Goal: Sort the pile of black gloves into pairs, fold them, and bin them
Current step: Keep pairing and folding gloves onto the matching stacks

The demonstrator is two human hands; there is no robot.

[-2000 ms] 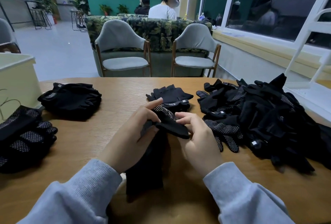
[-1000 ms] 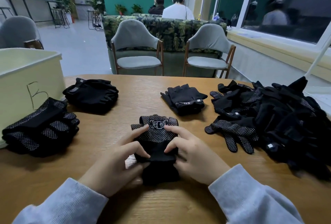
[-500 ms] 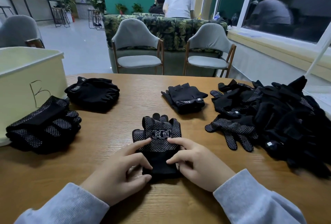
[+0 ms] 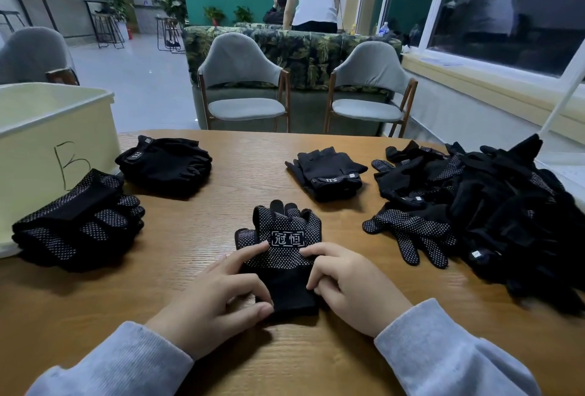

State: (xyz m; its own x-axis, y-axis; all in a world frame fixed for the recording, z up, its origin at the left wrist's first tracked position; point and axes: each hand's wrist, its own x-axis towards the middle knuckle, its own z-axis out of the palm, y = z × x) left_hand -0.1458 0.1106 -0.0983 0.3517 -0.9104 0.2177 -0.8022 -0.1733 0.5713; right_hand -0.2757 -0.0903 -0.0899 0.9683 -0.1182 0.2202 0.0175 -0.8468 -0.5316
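The wooden table point(image 4: 221, 351) fills the lower frame. At the right edge sprawls the unsorted pile point(image 4: 493, 205) of black gloves; if a sleeve drags through it, loose gloves could slide off the far side. At the left edge stands the cream bin point(image 4: 47, 142), with a dotted stack point(image 4: 76, 221) touching its front, so a careless reach for the bin could topple that stack. Two plain stacks point(image 4: 164, 161) point(image 4: 326, 174) lie in the middle band. Low in the centre lies the dotted pair point(image 4: 281, 250), flat on the table. The left hand point(image 4: 218, 297) and right hand point(image 4: 351, 288) pinch its cuff edges with curled fingers. The likely slip: the top glove shifts during folding, and the pair goes in misaligned.
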